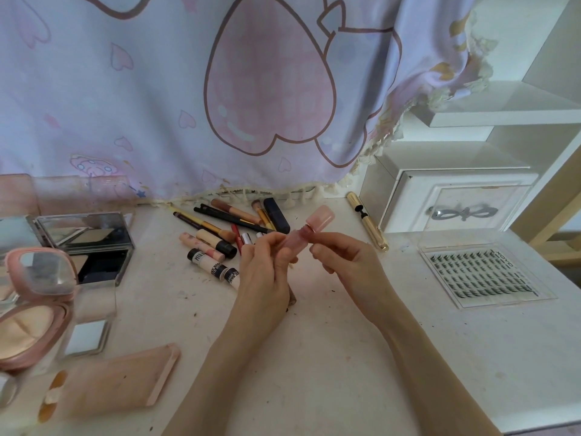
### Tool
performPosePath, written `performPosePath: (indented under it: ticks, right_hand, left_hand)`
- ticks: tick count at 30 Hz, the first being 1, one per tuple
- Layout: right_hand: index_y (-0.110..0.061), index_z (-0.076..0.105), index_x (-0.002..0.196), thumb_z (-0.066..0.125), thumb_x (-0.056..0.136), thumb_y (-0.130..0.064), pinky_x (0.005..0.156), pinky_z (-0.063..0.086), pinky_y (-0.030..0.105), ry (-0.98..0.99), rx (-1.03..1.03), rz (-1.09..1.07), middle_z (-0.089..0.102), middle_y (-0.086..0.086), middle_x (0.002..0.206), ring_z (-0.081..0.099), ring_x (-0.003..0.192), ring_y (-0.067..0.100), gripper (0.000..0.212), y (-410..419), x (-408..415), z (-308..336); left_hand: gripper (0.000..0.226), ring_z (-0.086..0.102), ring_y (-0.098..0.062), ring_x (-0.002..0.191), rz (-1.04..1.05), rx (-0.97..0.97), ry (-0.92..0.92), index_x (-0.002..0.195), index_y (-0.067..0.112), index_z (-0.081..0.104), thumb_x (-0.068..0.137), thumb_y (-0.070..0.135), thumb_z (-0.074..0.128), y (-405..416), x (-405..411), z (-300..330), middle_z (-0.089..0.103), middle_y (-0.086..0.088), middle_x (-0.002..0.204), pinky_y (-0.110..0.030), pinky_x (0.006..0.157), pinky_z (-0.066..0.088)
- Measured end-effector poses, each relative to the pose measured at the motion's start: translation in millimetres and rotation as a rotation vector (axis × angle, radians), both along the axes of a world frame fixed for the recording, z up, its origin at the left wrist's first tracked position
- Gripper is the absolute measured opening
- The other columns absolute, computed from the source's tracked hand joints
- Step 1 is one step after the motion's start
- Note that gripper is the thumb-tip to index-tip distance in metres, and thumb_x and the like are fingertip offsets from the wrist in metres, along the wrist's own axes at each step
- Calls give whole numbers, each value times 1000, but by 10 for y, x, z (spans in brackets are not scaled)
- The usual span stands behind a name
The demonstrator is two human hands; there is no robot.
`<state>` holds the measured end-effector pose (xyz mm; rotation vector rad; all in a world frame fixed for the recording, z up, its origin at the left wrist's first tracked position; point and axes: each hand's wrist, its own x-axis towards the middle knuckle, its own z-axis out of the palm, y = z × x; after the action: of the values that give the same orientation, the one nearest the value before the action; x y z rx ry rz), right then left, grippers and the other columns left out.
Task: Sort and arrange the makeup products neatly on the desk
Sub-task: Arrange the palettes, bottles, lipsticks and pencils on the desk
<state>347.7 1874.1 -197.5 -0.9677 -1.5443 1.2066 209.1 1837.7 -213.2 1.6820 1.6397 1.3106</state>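
Pile of tubes and brushes (226, 237): behind my left hand, on the desk (314, 357).
Left hand (264, 272): gripping the pink tube (294, 242) by its body.
Tube axis: slanting up-right, cap (319, 218) away from me.
Right hand (342, 262): pinching just below the cap, nearer it.
Gold tube (369, 226): lying beyond my right hand.

Pink translucent tube (303, 234), paler pink cap. Gold mascara (369, 223), black neck. Lavender curtain (157, 89): pink hearts, brown outlines. White desk (345, 341), speckled, possibly stains. Round pink compact (34, 309). Black lashes in clear case (481, 272).
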Motion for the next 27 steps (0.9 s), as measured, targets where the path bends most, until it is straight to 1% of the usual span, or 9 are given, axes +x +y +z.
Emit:
performPosePath:
  ticks: [3,5,9,15,17,19,20,22,27]
  right_hand:
    - [-25,67,96,61,86,-5,62,43,8,12,24,0,68,-20,71,57,65,-6,24,-12,-20,17]
    - [-20,69,96,61,86,-3,60,42,10,46,-14,7,68,-15,68,56,62,-2,21,-10,-29,12]
    - [-16,74,90,60,86,-7,60,37,23,204,-207,23,60,0,70,43,69,15,16,17,-64,-32]
    - [-8,72,89,56,87,-6,61,38,24,300,-278,70,66,1,70,51,65,8,16,-3,-89,-13]
    - [-11,72,90,57,87,-6,59,39,21,268,-238,70,67,0,70,52,62,5,16,-12,-89,-12]
    - [-15,72,92,59,86,-6,58,41,18,201,-176,67,68,0,72,53,62,4,17,-25,-89,-4]
    - [-16,72,94,60,86,-6,58,41,16,160,-145,67,69,-1,73,54,62,3,18,-35,-91,2]
    - [-15,71,97,61,86,-7,58,41,13,108,-106,58,69,-6,72,56,61,0,17,-50,-100,9]
    - [-24,69,93,61,86,-13,61,43,13,43,-70,-14,67,-17,72,56,62,-6,15,-53,-93,8]
  left_hand:
    - [11,48,-15,103,-14,10,-35,105,31,43,97,27,37,15,9,-25,54,4,102,-19,84,40]
    - [7,51,-16,103,-20,23,-58,97,40,37,93,35,38,5,17,-5,54,-3,108,-16,82,42]
    - [10,54,-14,103,-12,56,-44,92,44,36,84,50,35,-10,18,19,56,-2,109,-28,85,45]
    - [7,51,-18,105,1,37,-5,97,38,37,90,41,37,-9,38,-1,53,7,103,-38,90,43]
    - [14,52,-20,99,1,20,13,91,41,35,86,51,29,-24,44,22,53,16,94,-41,87,43]
    - [13,52,-20,97,-3,-14,19,88,41,35,86,51,27,-35,54,35,51,20,90,-37,84,42]
    - [5,50,-18,100,6,-34,21,87,42,34,89,45,31,-30,49,24,51,18,92,-31,84,39]
    - [10,49,-16,105,17,-43,19,87,42,33,93,35,37,-32,42,19,52,8,99,-27,85,37]
    - [8,40,-13,100,33,-112,141,100,29,40,96,30,33,-12,30,33,49,0,107,-20,76,25]
